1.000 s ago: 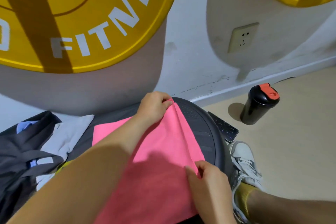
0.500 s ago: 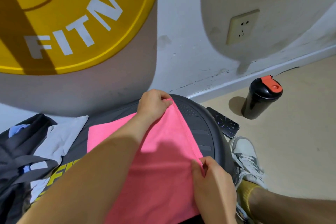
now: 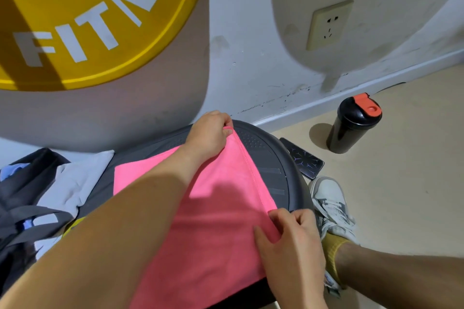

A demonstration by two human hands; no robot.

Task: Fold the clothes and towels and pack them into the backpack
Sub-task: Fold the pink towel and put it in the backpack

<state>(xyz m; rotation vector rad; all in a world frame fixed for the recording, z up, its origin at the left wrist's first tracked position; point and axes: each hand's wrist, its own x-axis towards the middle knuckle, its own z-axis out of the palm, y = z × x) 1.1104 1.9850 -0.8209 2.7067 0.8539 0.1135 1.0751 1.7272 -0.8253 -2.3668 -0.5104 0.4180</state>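
Across mid-frame, the pink towel lies on the dark platform; left hand and right hand each hold a pinching grip on its right edge's corners (likely tensioning it to fold), backpack at left

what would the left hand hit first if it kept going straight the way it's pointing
The left hand, pinching the far corner of the pink towel, points away and to the right. Just past its fingers is the rim of the dark platform, then probably the wall. Depth is hard to judge.
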